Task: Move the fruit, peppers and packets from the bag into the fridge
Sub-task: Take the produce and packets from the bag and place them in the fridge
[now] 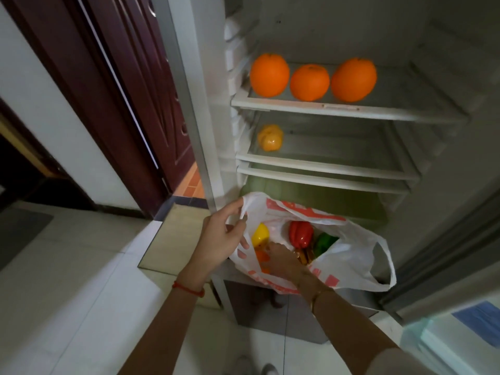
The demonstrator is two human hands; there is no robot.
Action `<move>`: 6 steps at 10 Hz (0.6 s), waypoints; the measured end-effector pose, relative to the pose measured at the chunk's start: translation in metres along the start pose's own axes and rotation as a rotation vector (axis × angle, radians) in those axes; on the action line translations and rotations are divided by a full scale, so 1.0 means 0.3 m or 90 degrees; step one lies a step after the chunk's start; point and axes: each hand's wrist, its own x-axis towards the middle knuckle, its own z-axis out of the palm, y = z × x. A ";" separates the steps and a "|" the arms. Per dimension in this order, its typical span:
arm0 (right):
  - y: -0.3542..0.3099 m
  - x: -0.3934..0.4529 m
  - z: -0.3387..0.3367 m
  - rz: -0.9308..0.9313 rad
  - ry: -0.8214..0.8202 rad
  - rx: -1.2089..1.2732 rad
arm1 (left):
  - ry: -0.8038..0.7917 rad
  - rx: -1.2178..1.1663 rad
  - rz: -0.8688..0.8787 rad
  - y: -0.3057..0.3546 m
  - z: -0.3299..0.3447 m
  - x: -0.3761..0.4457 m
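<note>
A white plastic bag (349, 255) with red print hangs open in front of the open fridge. My left hand (224, 234) pinches its left rim and holds it open. Inside the bag, my right hand (281, 259) reaches down among the produce, its fingers hidden, next to something orange (262, 257). The bag also holds a yellow pepper (260, 234), a red pepper (301, 233) and a green pepper (324, 243). Three oranges (309, 82) sit on the top fridge shelf (378, 112). On the shelf below lies a yellow-orange pepper (270, 137).
Two lower fridge shelves (338, 171) stand stacked close together above a greenish drawer space. A dark red door (130, 85) stands at the left. The fridge door (460, 280) is at the right. Pale floor tiles lie below.
</note>
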 end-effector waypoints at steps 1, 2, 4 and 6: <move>0.005 -0.019 -0.082 0.030 -0.021 -0.093 | -0.001 -0.002 -0.007 -0.002 0.000 -0.002; -0.005 0.008 -0.134 0.291 -0.196 0.419 | -0.008 0.003 -0.015 0.005 0.002 -0.002; 0.027 0.013 -0.105 0.328 -0.038 0.907 | -0.028 0.010 0.005 0.025 0.020 0.010; 0.165 -0.091 -0.169 0.274 0.157 0.985 | -0.041 -0.023 0.024 0.054 0.040 0.051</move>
